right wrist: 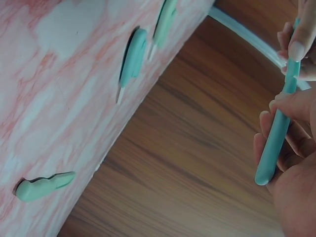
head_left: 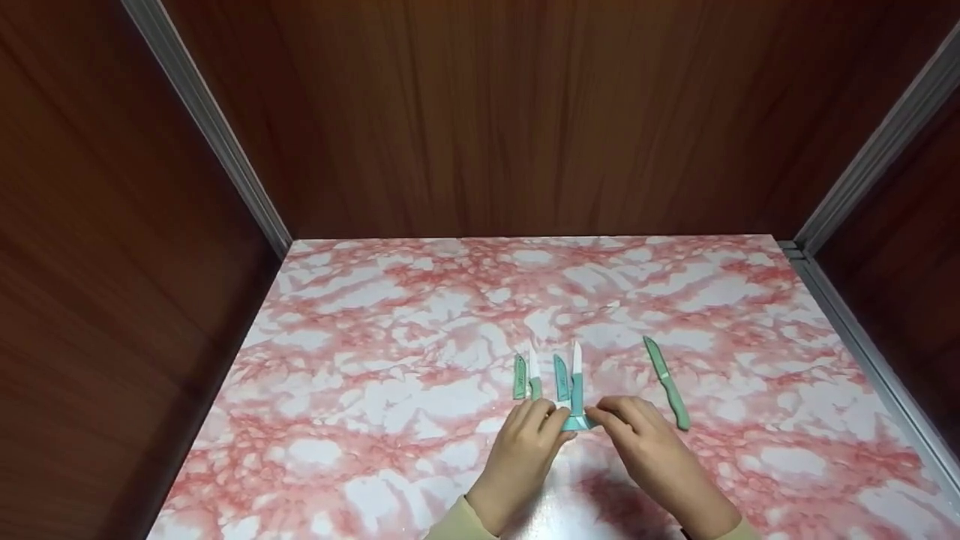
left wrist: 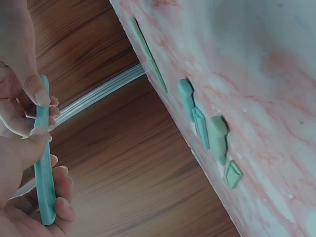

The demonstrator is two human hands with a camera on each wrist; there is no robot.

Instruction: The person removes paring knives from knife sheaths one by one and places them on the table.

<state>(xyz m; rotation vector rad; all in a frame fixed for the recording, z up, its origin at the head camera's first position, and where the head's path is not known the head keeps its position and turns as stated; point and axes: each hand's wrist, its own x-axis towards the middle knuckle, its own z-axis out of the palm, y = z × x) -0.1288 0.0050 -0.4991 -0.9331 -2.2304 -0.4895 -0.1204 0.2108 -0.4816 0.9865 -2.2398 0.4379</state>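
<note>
My left hand point(head_left: 523, 442) and right hand point(head_left: 646, 442) hold a teal knife point(head_left: 576, 424) crosswise between them, above the near part of the table. In the left wrist view, my left fingers grip its sheath point(left wrist: 45, 187). My right fingers and thumb hold the handle point(right wrist: 274, 143) in the right wrist view. Sheath and handle lie in line; fingers cover part of where they meet, and no long bare blade shows. Just beyond my hands lie another teal knife point(head_left: 577, 379) with a white blade and a separate teal sheath point(head_left: 561, 377).
Left of these lie a green knife point(head_left: 535, 370) with its white blade bare and a loose green sheath point(head_left: 520, 376). A sheathed green knife point(head_left: 666, 382) rests farther right. Wood-grain panels point(head_left: 480, 120) enclose the red-and-white marbled table point(head_left: 360, 405) at the back and sides.
</note>
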